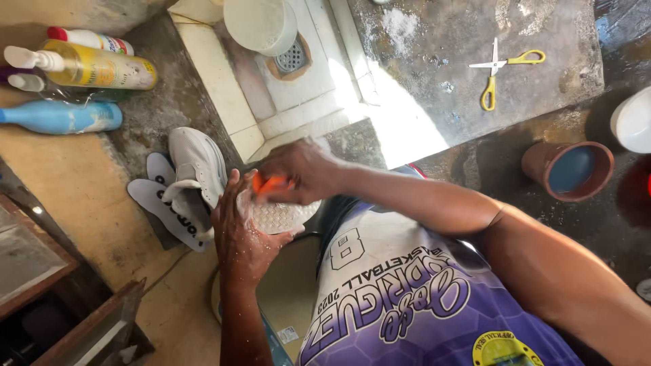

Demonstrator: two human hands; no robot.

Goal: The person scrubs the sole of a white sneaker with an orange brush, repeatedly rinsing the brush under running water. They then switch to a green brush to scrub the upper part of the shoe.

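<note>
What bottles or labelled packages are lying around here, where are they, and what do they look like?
Yellow pump bottle: top left, lying down, white pump, colourful label.
Blue bottle: below it, lying down, pale label.
White bottle: above both, red cap, mostly hidden.

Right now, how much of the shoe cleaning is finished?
Looks partway. Done: the two insoles are pulled out and lie on the floor. In hand: the left hand holds a white shoe sole-up, wet, while the right hand grips an orange brush against it. Left: the second white shoe sits on the insoles, untouched by either hand; I can't tell whether it's been washed.
</note>
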